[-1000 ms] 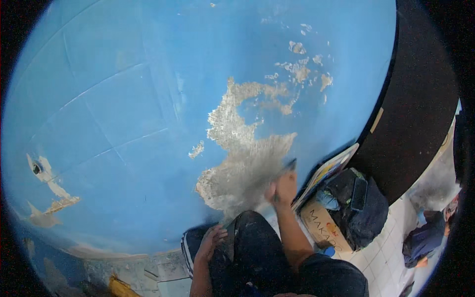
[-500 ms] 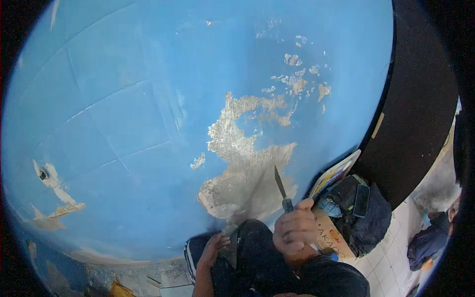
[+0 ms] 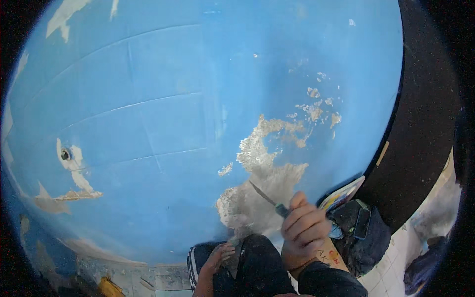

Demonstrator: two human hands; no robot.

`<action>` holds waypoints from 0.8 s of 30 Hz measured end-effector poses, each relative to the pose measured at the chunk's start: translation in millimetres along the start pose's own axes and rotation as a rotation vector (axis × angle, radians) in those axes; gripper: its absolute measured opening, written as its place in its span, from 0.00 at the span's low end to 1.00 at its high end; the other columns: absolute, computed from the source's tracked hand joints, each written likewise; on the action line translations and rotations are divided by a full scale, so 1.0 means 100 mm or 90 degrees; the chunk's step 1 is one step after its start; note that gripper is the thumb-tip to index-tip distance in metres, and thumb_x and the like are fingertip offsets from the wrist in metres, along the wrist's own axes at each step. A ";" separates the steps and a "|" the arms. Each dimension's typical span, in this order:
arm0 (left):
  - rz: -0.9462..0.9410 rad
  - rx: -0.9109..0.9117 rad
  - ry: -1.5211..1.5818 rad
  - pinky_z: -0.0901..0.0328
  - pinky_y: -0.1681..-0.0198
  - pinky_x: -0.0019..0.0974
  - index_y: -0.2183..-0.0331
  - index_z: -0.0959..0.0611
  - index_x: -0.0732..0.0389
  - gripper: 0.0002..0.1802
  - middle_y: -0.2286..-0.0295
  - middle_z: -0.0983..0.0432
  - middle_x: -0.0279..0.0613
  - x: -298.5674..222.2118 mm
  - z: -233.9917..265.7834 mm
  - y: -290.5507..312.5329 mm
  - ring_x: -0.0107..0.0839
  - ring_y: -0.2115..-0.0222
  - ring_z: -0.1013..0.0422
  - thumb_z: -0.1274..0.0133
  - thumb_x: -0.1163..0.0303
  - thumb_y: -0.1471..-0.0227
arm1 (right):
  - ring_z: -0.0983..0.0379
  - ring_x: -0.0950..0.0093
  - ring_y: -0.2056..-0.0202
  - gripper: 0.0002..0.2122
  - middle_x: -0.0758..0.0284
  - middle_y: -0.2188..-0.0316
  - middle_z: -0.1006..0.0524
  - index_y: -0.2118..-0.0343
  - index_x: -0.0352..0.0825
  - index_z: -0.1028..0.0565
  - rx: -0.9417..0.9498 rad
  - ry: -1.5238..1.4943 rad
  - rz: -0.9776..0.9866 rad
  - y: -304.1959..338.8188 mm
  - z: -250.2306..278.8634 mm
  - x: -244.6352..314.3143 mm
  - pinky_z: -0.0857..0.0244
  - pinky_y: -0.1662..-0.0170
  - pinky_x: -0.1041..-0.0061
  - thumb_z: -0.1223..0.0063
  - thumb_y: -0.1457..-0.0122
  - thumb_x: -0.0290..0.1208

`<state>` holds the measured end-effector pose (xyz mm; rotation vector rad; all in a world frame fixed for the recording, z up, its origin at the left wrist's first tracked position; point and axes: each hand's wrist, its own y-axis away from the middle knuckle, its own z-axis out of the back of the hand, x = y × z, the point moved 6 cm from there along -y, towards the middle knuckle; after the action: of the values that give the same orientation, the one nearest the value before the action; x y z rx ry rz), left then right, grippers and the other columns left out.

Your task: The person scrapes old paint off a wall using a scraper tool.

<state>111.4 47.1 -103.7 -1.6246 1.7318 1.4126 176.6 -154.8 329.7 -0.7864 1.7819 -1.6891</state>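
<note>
In my right hand, closed round its handle, is a knife with a narrow pointed blade and a dark green grip. Its tip points up and left, in front of a bare grey patch on the blue wall; whether the tip touches the wall I cannot tell. My left hand lies on my left knee, fingers stretched out and apart from the knife. Ragged paint edges border the patch, and smaller chipped spots lie above it to the right.
A dark panel curves along the right. Below it are a flat colourful board, a dark cloth bundle with a phone on it, and cardboard. A hole shows in the wall at left. A yellow item lies lower left.
The view has shifted, so the wall and patch sit lower and further right. My right hand has tilted the knife more to the left. My left hand stays on the knee.
</note>
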 end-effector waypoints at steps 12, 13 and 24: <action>0.029 -0.041 -0.028 0.48 0.38 0.51 0.42 0.31 0.57 0.33 0.48 0.28 0.47 -0.08 -0.09 0.03 0.42 0.45 0.34 0.50 0.47 0.42 | 0.45 0.78 0.91 0.19 0.71 0.89 0.37 0.81 0.41 0.38 -0.198 -0.191 0.023 -0.62 0.36 0.25 0.45 0.61 0.69 0.63 0.33 0.42; 0.026 -0.039 -0.025 0.48 0.38 0.51 0.42 0.31 0.57 0.33 0.48 0.28 0.47 -0.07 -0.09 0.02 0.42 0.45 0.34 0.50 0.47 0.42 | 0.45 0.78 0.91 0.19 0.70 0.89 0.37 0.81 0.41 0.38 -0.198 -0.199 0.019 -0.65 0.35 0.25 0.45 0.61 0.69 0.63 0.33 0.42; -0.011 -0.006 -0.031 0.49 0.38 0.51 0.42 0.31 0.56 0.33 0.48 0.28 0.45 0.09 0.05 -0.11 0.40 0.45 0.34 0.51 0.46 0.42 | 0.50 0.80 0.91 0.22 0.72 0.91 0.41 0.83 0.42 0.39 -0.113 -0.105 -0.088 -0.57 0.06 -0.45 0.44 0.63 0.70 0.72 0.30 0.42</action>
<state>117.4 48.3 -117.8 -1.5931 1.6832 1.4417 213.6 -128.0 386.8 -1.1166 1.8136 -1.5153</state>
